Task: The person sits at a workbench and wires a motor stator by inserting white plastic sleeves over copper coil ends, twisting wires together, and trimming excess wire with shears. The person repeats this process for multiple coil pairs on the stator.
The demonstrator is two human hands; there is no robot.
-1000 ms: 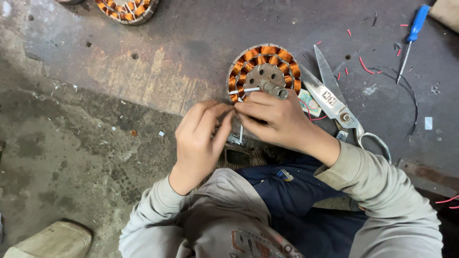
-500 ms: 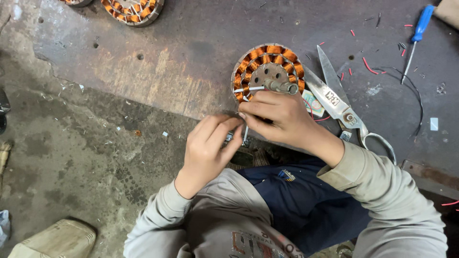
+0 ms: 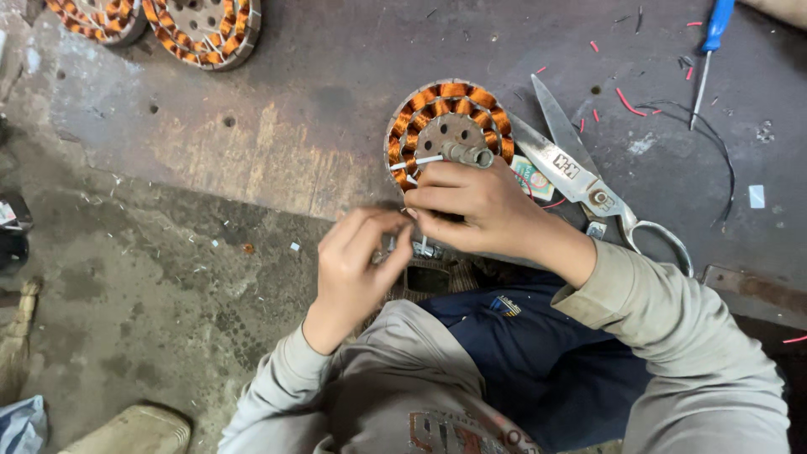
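Observation:
A round motor stator (image 3: 450, 130) with copper coils and a short metal shaft lies on the dark metal sheet (image 3: 336, 101) in front of me. Thin white leads stick out of its left side. My right hand (image 3: 471, 206) sits at the stator's near edge, fingers pinched on something small that I cannot make out. My left hand (image 3: 361, 261) is just left of it, thumb and fingers closed on the same small thing between the two hands. The part itself is hidden by my fingers.
Large steel scissors (image 3: 588, 181) lie right of the stator. A blue-handled screwdriver (image 3: 710, 50) and red wire scraps (image 3: 626, 101) are at the far right. Two more stators (image 3: 202, 29) sit at the top left. A cloth bag (image 3: 21, 424) is at bottom left.
My hands have stayed pinched together at the stator's near edge, with small finger shifts. The view has moved so that the stators at the top left show more.

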